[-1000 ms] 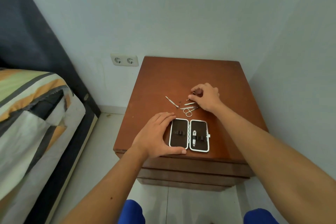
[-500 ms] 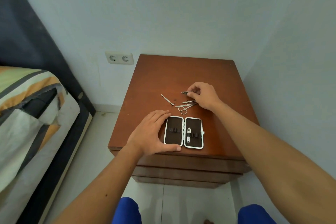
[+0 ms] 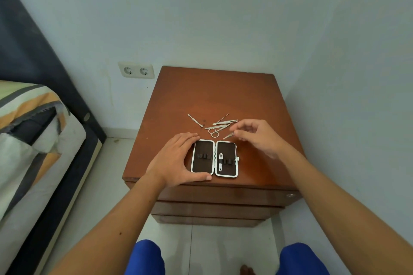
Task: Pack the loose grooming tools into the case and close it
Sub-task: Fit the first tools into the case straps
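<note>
The case (image 3: 214,158) is laid open and flat near the front edge of the table (image 3: 214,94), with one clipper (image 3: 220,161) strapped in its right half. Its left side is held by the left hand (image 3: 176,159), whose grip is wide, fingers along the far corner and thumb at the near edge. A thin metal tool (image 3: 228,135) is pinched in the narrow grip of the right hand (image 3: 257,136), just beyond the case's right half. Beyond that grip, small scissors (image 3: 215,130), two slim tools (image 3: 224,122) and a pusher (image 3: 194,120) are scattered on the table.
</note>
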